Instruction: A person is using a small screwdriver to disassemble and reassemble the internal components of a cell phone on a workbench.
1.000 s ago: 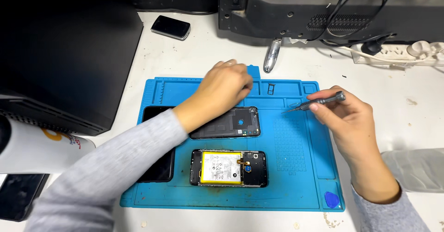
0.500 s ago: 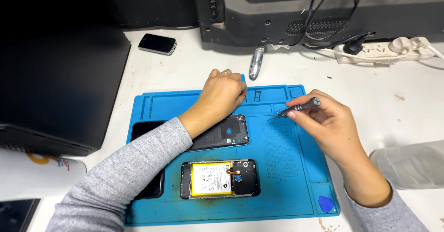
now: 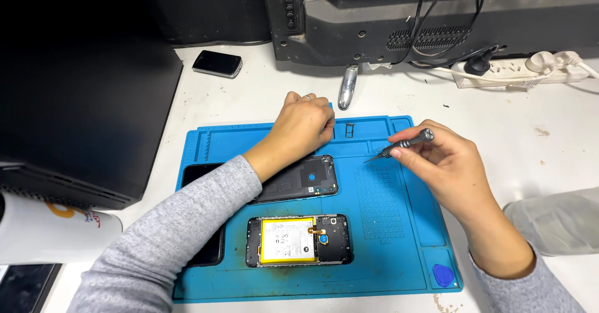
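Right hand (image 3: 452, 172) pinched a precision screwdriver (image 3: 402, 145) above blue repair mat (image 3: 399, 238); left hand (image 3: 302, 126) curled shut at mat's top compartments, beside back cover (image 3: 306, 179). Opened phone (image 3: 299, 240) below.

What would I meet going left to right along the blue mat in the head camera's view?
Dark phone screen → left hand → opened phone with yellow battery → small screwdriver → right hand → blue pick at the blue mat corner.
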